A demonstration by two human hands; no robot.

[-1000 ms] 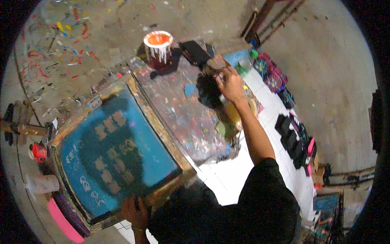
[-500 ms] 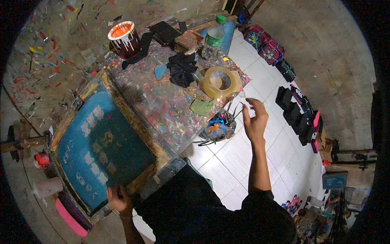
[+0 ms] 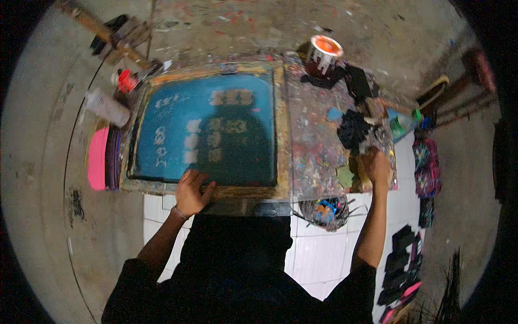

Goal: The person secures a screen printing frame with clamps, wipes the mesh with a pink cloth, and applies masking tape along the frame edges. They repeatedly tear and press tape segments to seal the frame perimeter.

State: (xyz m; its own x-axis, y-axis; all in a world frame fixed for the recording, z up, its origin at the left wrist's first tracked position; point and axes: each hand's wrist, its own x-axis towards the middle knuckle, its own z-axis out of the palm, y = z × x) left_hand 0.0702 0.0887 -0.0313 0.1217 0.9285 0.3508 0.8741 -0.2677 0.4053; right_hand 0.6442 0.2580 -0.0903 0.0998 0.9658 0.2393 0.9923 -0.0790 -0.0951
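A blue screen in a worn wooden frame (image 3: 280, 135) lies on the left of a paint-spattered table (image 3: 313, 140), with pale patterns and a shadow across it. My left hand (image 3: 192, 191) has its fingers curled over the frame's near edge. On the right, my right hand (image 3: 376, 164) is over the table beside a crumpled black cloth (image 3: 353, 129) and a green scrap (image 3: 344, 175); it is blurred, and what its fingers hold, if anything, is unclear. The tape roll is mostly hidden by this hand.
An orange-topped paint can (image 3: 322, 56), green-capped bottle (image 3: 402, 124), red container (image 3: 127, 80) and clear container (image 3: 107, 107) stand around. A pink pad (image 3: 97, 159) lies left. A cluttered bag (image 3: 326, 210) is below the table; bundles (image 3: 426, 164) lie on white tiles at right.
The view has swung round to face the screen squarely. My right hand reached by the wooden block, moved toward the near tiles, and is now back over the table. My left hand stays at the frame.
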